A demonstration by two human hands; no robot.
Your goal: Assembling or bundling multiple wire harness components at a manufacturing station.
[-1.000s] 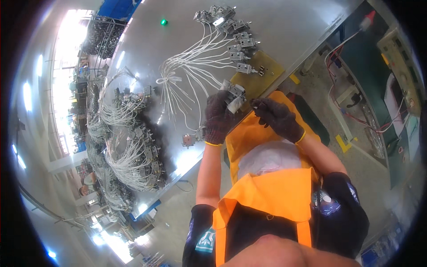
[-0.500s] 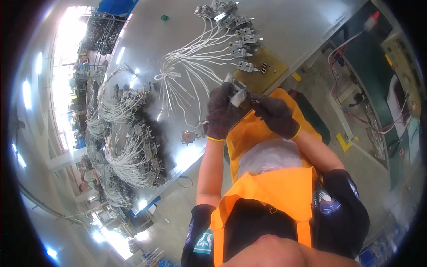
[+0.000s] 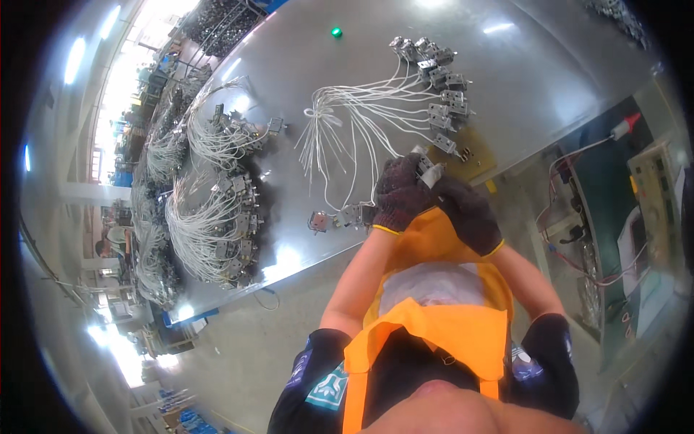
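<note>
From where I stand, the two gloved hands meet over the near edge of the tabletop, just short of a yellow-brown board that sits along that edge. The left hand has its fingers closed around a small metal housing, which shows at the fingertips on the side toward the right hand. The right hand comes in from the other side, its fingers curled right up to the piece; whether they pinch anything I can't tell, since the glove's back covers them. Nor can I make out the held housing's long axis with any confidence, as so little of it shows.

Of the two, the right hand is nearer the board and the little brass-coloured pieces lying on it, which are off toward the right end of the tabletop from the held housing. Just beyond the fingers, toward the far edge, lies the nearest of a curved row of housings, its long axis slanting so the shaft end points at those brass-coloured pieces. White wires run from the row leftward to a tied knot. A loose housing rests by the near edge, left of the left wrist.
</note>
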